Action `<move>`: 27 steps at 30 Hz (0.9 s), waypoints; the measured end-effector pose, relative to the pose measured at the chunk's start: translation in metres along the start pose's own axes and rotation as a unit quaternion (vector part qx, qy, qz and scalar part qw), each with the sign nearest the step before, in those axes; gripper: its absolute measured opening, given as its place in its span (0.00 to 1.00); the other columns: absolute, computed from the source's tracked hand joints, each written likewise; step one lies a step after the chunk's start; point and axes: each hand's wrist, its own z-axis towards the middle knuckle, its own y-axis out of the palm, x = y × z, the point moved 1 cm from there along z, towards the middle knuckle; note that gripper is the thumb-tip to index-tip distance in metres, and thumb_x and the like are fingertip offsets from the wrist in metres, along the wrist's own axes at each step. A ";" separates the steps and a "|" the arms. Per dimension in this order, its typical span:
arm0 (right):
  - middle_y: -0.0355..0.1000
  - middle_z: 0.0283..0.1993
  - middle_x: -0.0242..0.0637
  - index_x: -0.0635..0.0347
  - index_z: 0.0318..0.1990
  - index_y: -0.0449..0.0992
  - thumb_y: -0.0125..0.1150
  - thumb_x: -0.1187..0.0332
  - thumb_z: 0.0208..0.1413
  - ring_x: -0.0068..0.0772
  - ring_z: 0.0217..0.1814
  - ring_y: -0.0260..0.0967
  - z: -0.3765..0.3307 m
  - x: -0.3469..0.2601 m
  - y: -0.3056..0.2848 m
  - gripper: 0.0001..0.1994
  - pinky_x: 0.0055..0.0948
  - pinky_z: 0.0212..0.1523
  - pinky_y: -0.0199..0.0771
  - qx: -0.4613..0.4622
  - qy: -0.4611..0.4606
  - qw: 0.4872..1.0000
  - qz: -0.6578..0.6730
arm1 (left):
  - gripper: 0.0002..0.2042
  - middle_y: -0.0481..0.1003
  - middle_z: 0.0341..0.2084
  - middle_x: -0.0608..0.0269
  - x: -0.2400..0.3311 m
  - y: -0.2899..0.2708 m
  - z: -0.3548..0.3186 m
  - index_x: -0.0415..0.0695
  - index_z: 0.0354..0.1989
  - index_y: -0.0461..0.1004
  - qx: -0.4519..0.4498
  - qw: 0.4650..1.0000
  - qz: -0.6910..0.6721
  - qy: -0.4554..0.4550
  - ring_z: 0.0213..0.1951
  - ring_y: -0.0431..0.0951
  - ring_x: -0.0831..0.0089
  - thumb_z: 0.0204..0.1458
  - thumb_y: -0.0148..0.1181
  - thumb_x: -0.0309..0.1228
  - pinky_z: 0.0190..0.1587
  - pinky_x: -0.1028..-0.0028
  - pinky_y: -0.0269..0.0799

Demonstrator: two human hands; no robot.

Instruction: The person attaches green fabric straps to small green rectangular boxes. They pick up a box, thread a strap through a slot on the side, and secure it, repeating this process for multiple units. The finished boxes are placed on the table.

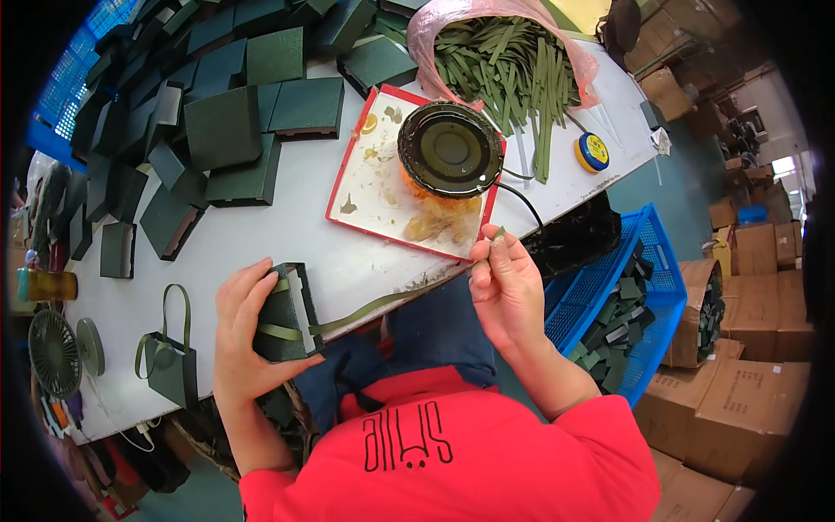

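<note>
My left hand [237,331] grips a small dark green box [283,311] at the table's front edge, its fingers on the far left side and its thumb along the near side. Flat green ribbon [376,304] passes across the box and stretches right toward my right hand [513,291]. There the thumb and fingertips are pinched on the ribbon, and a short green tip sticks up above them. Left of my left hand stands a green box with ribbon handles [172,372]. Beyond my right hand, a round pot with a dark rim [450,150] sits on a stained white, red-edged tray [346,196].
Dark green boxes [223,128] are heaped at the far left. A pink plastic bag [424,43] holds many cut green ribbons [509,74]. Nearby lies a yellow-and-blue round tin [592,151]. A blue crate [665,278] with small green pieces stands right, beside cardboard cartons [748,409]. Fans [55,352] stand left.
</note>
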 end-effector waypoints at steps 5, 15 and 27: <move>0.77 0.36 0.36 0.64 0.52 0.74 0.56 0.65 0.70 0.22 0.29 0.74 0.010 -0.007 -0.001 0.12 0.22 0.27 0.74 -0.041 0.020 0.997 -0.069 | 0.49 0.68 0.63 0.45 0.006 0.007 0.006 0.38 0.63 0.69 -0.015 1.000 -0.010 0.020 0.63 0.68 0.45 0.25 0.84 0.42 0.64 0.53 0.64; 0.75 0.31 0.32 0.67 0.48 0.75 0.59 0.64 0.69 0.19 0.24 0.68 0.031 -0.020 0.007 0.13 0.21 0.25 0.71 0.018 0.000 0.977 -0.211 | 0.49 0.69 0.62 0.46 0.020 0.022 0.020 0.39 0.62 0.70 -0.034 0.997 -0.036 0.060 0.62 0.68 0.44 0.25 0.84 0.43 0.64 0.52 0.64; 0.71 0.25 0.27 0.64 0.39 0.77 0.61 0.63 0.67 0.14 0.19 0.61 0.050 -0.019 0.006 0.11 0.17 0.20 0.60 0.022 0.003 0.966 -0.258 | 0.43 0.72 0.59 0.50 0.032 0.025 0.029 0.38 0.57 0.73 -0.033 0.996 -0.044 0.067 0.60 0.71 0.49 0.27 0.83 0.42 0.60 0.54 0.65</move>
